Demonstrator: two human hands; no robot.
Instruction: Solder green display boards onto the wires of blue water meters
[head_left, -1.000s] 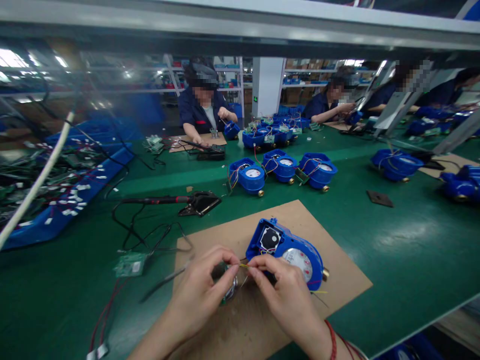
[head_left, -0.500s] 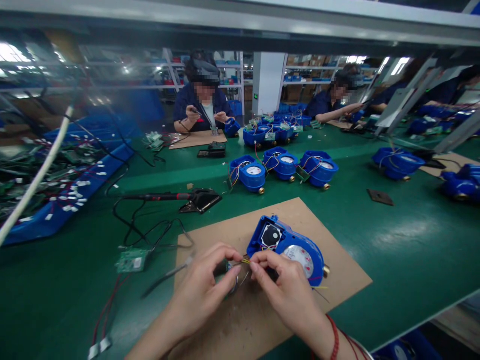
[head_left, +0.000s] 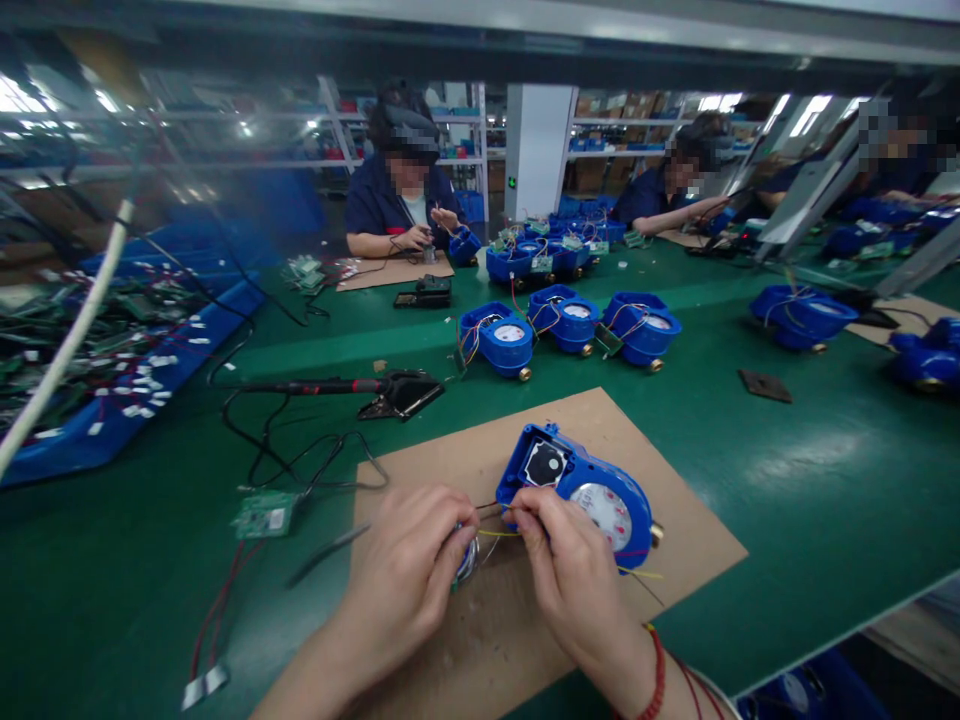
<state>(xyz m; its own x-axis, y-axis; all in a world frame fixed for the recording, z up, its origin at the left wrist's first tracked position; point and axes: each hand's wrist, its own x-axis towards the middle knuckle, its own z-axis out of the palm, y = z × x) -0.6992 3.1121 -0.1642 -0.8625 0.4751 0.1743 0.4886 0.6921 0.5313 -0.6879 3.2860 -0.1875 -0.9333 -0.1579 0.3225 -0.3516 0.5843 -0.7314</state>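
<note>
Thin yellow and dark wires [head_left: 496, 533] run between my two hands, in front of a blue water meter [head_left: 637, 510] with a round white dial and a brass fitting. My left hand [head_left: 409, 560] is closed, thumb against the forefinger, pinching wire ends. Opposite it, my right hand [head_left: 574, 570] pinches the wires near the meter's open square compartment. A coil of pale wire [head_left: 466, 562] shows partly behind my left fingers; the rest is hidden. More loose wire ends [head_left: 641, 574] stick out past my right hand. The meter lies on a brown board [head_left: 465, 660].
A soldering iron [head_left: 322, 386] rests in its black stand at the left, its cord looping nearby. A green circuit board [head_left: 262, 514] lies by my left arm. Several blue meters [head_left: 504, 340] stand behind. A blue bin [head_left: 120, 430] holds circuit boards. Co-workers [head_left: 397, 190] sit across the table.
My hands have drawn slightly apart, so a longer stretch of wire shows between them. My left fingers have curled in more. The co-worker opposite has lowered one hand.
</note>
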